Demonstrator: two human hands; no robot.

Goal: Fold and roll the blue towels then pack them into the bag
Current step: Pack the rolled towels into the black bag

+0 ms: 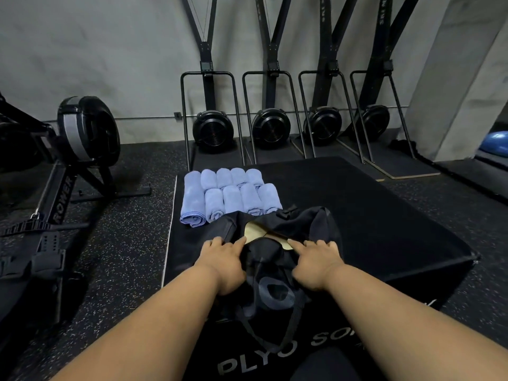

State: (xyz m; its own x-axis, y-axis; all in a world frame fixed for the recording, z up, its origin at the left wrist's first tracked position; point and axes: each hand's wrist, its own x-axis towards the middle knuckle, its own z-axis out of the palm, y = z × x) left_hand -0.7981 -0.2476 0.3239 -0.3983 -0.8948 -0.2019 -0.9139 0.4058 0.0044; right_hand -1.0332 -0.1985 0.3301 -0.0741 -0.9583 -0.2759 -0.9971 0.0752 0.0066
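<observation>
Bag (pixel 277 259): both hands work its mouth, the left hand (pixel 222 259) and the right hand (pixel 316 259) each gripping black fabric at a side of the opening, a pale lining showing between them. It lies on the near part of a black plyo box (pixel 371 215). Rolled towels (pixel 233 196) wait in two rows just beyond, far left. Best to spread the mouth wide and hold it taut so rolls slide in without unrolling.
</observation>
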